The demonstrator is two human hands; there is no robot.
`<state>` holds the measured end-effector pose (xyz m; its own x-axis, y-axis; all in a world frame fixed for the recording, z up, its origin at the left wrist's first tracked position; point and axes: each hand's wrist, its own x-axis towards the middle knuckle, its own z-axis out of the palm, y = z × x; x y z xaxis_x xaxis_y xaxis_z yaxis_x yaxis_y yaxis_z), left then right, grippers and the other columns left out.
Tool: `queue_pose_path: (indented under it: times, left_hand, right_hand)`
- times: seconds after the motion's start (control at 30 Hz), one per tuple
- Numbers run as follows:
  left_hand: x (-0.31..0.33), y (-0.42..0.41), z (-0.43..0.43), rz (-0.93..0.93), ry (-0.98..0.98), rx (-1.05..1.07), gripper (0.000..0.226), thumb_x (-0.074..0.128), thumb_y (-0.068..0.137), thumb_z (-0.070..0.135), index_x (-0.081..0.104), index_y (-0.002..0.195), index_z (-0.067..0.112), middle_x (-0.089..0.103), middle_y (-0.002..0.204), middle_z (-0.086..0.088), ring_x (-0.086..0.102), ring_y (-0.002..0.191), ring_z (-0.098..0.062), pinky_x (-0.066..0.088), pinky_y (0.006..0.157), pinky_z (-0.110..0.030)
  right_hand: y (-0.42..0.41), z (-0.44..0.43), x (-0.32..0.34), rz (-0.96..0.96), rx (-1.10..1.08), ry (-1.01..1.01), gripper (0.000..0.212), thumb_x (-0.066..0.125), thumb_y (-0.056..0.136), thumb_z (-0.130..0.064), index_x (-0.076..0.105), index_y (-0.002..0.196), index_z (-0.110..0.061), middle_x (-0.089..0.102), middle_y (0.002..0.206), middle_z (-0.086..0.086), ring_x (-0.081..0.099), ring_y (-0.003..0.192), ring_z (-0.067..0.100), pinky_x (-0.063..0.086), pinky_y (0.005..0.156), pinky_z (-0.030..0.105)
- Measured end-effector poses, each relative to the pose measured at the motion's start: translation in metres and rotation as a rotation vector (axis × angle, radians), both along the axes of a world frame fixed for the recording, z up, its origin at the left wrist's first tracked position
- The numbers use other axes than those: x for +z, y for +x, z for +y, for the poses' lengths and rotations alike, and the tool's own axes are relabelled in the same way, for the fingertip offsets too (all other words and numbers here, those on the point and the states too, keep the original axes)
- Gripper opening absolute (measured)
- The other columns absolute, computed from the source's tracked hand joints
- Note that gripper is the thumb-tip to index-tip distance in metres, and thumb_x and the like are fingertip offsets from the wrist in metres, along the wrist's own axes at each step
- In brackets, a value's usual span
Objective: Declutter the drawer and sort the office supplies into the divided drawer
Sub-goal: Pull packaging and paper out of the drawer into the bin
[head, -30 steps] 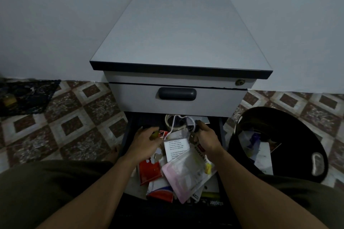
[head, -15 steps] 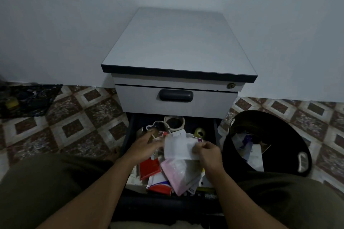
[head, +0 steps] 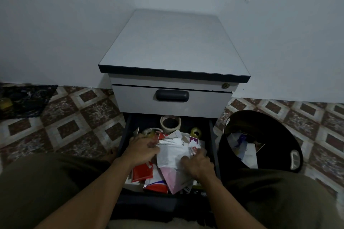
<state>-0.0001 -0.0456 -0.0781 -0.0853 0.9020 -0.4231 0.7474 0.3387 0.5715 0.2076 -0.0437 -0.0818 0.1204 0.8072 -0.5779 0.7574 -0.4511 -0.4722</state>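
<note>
- A pale wall meets a floor (head: 80,115) of brown and cream diamond tiles. A small grey cabinet (head: 173,42) with a dark front edge stands against the wall.
- The cabinet's top drawer is closed, with a dark handle (head: 172,95) and a small lock at its upper right corner.
- Below it the open drawer (head: 211,130) is pulled out towards the person's knees and crammed with loose supplies.
- The left hand (head: 143,148) is inside the drawer, and its fingers (head: 153,146) curl round the left edge of a white paper (head: 171,154).
- The right hand (head: 197,163) is at the other side, its fingers (head: 186,160) bent over the paper's lower right edge and gripping it. The thumb is hidden.
- The paper lies between the two sets of fingers on top of the heap, with a small printed slip (head: 170,141) just beyond it.
- Past the fingertips, at the back of the drawer, are a beige tape roll (head: 170,122) and, to its right, a smaller yellowish roll (head: 195,133).
- Under the left wrist lies a red packet (head: 142,172).
- Under the right-hand fingers, nearer the person, lies a pink packet (head: 172,178), touching a red and white packet (head: 155,185).
- Right of the right hand, outside the drawer, stands a black bin (head: 279,135) with papers inside.
- Far left of the left hand, a dark cloth (head: 24,98) lies on the tiles.
</note>
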Motion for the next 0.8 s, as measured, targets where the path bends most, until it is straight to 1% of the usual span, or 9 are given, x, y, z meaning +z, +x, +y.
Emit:
queue_pose_path:
  times: [0.07,0.13,0.23,0.33,0.47,0.57,0.63,0.73,0.8]
  left_hand:
    - [0.001,0.0,0.002,-0.075,-0.049,0.029,0.025,0.063,0.085,0.036,0.07,0.109,0.035,0.044,0.131,0.015,0.048,0.122,-0.02,0.04,0.106,-0.041]
    - [0.004,0.0,0.001,-0.218,-0.095,0.061,0.015,0.064,0.086,0.03,0.07,0.1,0.032,0.064,0.115,0.009,0.061,0.102,-0.014,0.049,0.094,-0.038]
    - [0.004,-0.003,0.0,-0.244,-0.003,0.134,0.016,0.065,0.087,0.029,0.065,0.103,0.033,0.062,0.11,0.008,0.057,0.093,-0.006,0.046,0.081,-0.032]
    - [0.008,-0.006,-0.001,-0.15,0.114,0.245,0.03,0.066,0.086,0.039,0.062,0.116,0.032,0.058,0.122,0.003,0.054,0.093,-0.008,0.044,0.077,-0.03]
    - [0.004,-0.009,-0.001,-0.241,-0.126,0.166,0.065,0.065,0.085,0.053,0.038,0.143,0.043,0.057,0.132,0.001,0.057,0.104,-0.017,0.046,0.089,-0.035]
    - [-0.003,-0.008,-0.007,-0.274,-0.188,0.08,0.057,0.067,0.081,0.055,0.042,0.132,0.051,0.059,0.129,0.006,0.059,0.111,-0.017,0.047,0.102,-0.044]
    - [-0.007,-0.012,-0.009,-0.26,-0.152,0.085,0.05,0.07,0.075,0.057,0.048,0.12,0.054,0.063,0.122,0.01,0.062,0.108,-0.015,0.05,0.1,-0.043]
    - [-0.012,-0.018,-0.004,-0.296,-0.099,0.103,0.061,0.078,0.063,0.06,0.057,0.119,0.048,0.07,0.114,0.013,0.068,0.101,-0.009,0.055,0.094,-0.041]
    - [-0.009,-0.016,-0.005,-0.336,-0.068,0.148,0.051,0.083,0.067,0.05,0.06,0.112,0.043,0.072,0.108,0.01,0.07,0.096,-0.009,0.057,0.087,-0.036]
  right_hand:
    - [0.0,0.0,-0.001,0.012,0.086,-0.003,0.068,0.05,0.085,-0.05,0.036,0.144,-0.02,0.047,0.142,0.013,0.042,0.128,0.034,0.032,0.103,0.041]
    - [0.002,-0.002,0.002,0.108,0.091,0.034,0.062,0.056,0.083,-0.045,0.046,0.14,-0.023,0.052,0.138,0.008,0.047,0.125,0.03,0.037,0.103,0.038]
    - [0.004,0.0,0.001,0.202,0.007,0.114,0.067,0.066,0.076,-0.041,0.049,0.138,-0.028,0.047,0.142,0.006,0.046,0.126,0.029,0.041,0.108,0.044]
    - [0.001,0.001,0.0,0.131,-0.052,0.016,0.095,0.072,0.068,-0.052,0.03,0.148,-0.023,0.029,0.148,0.013,0.036,0.133,0.038,0.04,0.107,0.047]
    - [0.0,0.003,-0.008,0.197,-0.089,-0.053,0.127,0.063,0.039,-0.072,0.021,0.148,-0.024,0.04,0.142,0.015,0.047,0.125,0.036,0.046,0.103,0.047]
    - [0.001,0.003,-0.01,0.196,-0.061,-0.03,0.116,0.068,0.047,-0.07,0.027,0.147,-0.029,0.044,0.14,0.011,0.042,0.128,0.034,0.041,0.107,0.042]
    - [0.003,0.004,-0.014,0.219,-0.033,0.003,0.105,0.075,0.052,-0.064,0.035,0.144,-0.032,0.044,0.139,0.006,0.043,0.128,0.032,0.041,0.106,0.04]
    - [0.004,0.002,-0.012,0.318,-0.076,0.076,0.091,0.085,0.049,-0.051,0.049,0.13,-0.035,0.042,0.133,0.003,0.054,0.114,0.025,0.051,0.099,0.041]
    - [0.003,0.002,-0.016,0.336,-0.068,0.074,0.079,0.087,0.053,-0.045,0.05,0.122,-0.038,0.035,0.128,0.002,0.053,0.109,0.024,0.052,0.097,0.038]
